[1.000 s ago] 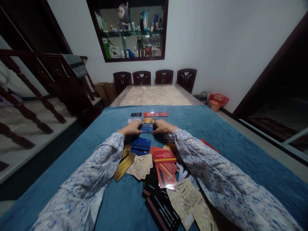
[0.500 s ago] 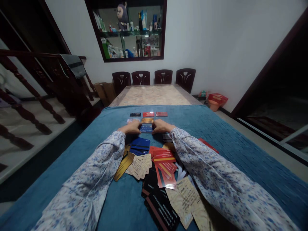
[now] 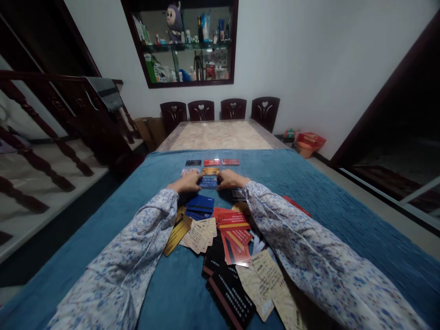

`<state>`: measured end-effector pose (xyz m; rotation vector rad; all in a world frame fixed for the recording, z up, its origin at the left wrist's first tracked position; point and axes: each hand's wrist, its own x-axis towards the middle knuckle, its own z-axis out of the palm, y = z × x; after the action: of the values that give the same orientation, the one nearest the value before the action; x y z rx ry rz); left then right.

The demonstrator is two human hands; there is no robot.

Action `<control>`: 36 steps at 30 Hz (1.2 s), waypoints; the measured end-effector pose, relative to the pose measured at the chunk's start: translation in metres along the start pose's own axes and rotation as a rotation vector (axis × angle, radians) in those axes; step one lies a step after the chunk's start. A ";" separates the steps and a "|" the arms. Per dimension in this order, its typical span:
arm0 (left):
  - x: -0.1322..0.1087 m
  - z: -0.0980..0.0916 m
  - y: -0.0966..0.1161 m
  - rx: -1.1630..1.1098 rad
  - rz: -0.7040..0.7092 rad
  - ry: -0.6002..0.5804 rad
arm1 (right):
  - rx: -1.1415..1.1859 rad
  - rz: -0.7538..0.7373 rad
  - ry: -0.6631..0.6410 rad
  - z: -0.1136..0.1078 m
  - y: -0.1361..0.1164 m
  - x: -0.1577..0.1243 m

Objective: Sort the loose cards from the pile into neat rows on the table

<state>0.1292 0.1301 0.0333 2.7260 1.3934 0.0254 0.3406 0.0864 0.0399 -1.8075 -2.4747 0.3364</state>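
Note:
A blue card (image 3: 208,183) lies at the near side of a small group of cards on the teal cloth (image 3: 271,176). My left hand (image 3: 187,183) pinches its left edge, fingers closed. At its right edge is my right hand (image 3: 229,179), also closed. Directly beyond the blue card is a gold card (image 3: 210,171), with a pale card (image 3: 189,171) to its left, partly behind my left fingers. The far row holds a black card (image 3: 193,163), a red card (image 3: 211,162) and a darker red card (image 3: 230,162).
Between my forearms lie loose blue cards (image 3: 200,204), gold cards (image 3: 176,234), beige cards (image 3: 199,234), red cards (image 3: 235,222) and black cards (image 3: 231,293), overlapping. Another red card (image 3: 296,206) shows beyond my right sleeve. Several chairs (image 3: 233,110) stand behind the marble tabletop (image 3: 216,135).
Both hands stay at the sides of the blue card, with hardly any motion. The view has tilted very slightly.

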 end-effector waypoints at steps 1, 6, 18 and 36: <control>-0.001 0.000 0.000 -0.007 0.005 0.010 | -0.006 0.002 0.000 0.000 -0.001 -0.001; -0.008 0.003 -0.004 -0.069 0.036 0.068 | -0.026 0.011 0.011 -0.002 -0.005 -0.007; -0.027 0.008 -0.007 0.029 0.102 0.130 | -0.105 0.013 0.086 -0.005 -0.007 -0.027; -0.078 0.011 -0.005 -0.026 0.132 0.201 | -0.093 -0.066 0.218 0.002 -0.027 -0.072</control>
<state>0.0798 0.0688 0.0238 2.8552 1.2420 0.3312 0.3372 0.0101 0.0491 -1.6869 -2.4267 0.0187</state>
